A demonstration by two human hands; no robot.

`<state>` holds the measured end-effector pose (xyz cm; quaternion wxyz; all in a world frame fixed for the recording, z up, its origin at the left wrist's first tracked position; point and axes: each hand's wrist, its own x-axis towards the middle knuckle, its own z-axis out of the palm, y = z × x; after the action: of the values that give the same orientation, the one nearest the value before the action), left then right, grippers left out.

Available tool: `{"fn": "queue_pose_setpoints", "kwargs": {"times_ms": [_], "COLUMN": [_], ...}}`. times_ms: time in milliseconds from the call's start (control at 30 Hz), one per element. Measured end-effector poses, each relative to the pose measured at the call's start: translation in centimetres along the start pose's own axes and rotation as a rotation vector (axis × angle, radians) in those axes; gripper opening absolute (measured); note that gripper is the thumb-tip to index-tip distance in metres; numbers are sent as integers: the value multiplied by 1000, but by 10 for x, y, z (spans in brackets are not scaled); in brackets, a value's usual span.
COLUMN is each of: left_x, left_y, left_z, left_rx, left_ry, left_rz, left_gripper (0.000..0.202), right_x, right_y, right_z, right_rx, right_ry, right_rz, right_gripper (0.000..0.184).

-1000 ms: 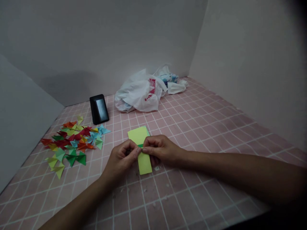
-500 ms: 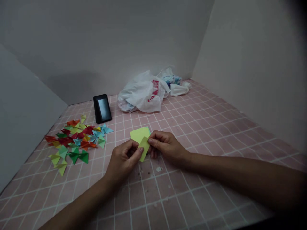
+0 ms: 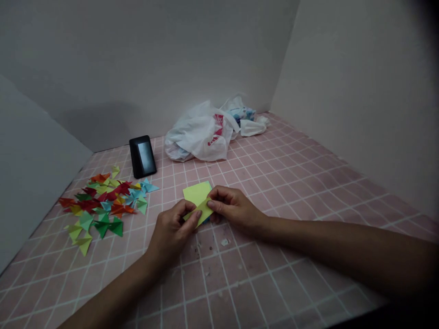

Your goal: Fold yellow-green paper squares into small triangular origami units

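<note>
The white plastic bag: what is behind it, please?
A crumpled white wrapper and something blue-patterned lie behind the white plastic bag. The bag covers anything directly behind its middle.

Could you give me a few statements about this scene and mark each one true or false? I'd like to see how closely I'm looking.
1. The left hand and the right hand both pinch a yellow-green paper. True.
2. The folded paper triangles stand in one neat stack. False: they lie in a loose, many-coloured heap to the left of the hands.
3. A black phone stands propped up beyond that heap. True.
4. The white plastic bag hangs on the right wall. False: it lies crumpled on the surface by the back wall.
5. The pink surface is marked with a white grid. True.
</note>
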<state>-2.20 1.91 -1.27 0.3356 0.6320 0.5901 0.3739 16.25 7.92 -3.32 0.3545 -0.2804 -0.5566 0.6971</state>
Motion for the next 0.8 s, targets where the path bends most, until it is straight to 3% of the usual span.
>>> {"fn": "queue_pose_setpoints", "kwargs": {"times_ms": [133, 400, 567, 800], "left_x": [1, 2, 5, 5], "left_y": [-1, -4, -3, -7], "left_z": [0, 3, 2, 0], "left_rx": [-4, -277, -423, -313], "left_ry": [-54, 97, 110, 106], "left_rz": [-1, -141, -183, -149], "left_gripper": [20, 20, 25, 27], "right_x": [0, -4, -4, -4], "right_y": [-2, -4, -3, -3], "right_z": [0, 2, 2, 2], "right_rx": [-40, -109, -141, -150], "right_ry": [20, 54, 65, 93], "right_rz": [7, -59, -138, -132], "right_gripper": [16, 17, 17, 19]}}
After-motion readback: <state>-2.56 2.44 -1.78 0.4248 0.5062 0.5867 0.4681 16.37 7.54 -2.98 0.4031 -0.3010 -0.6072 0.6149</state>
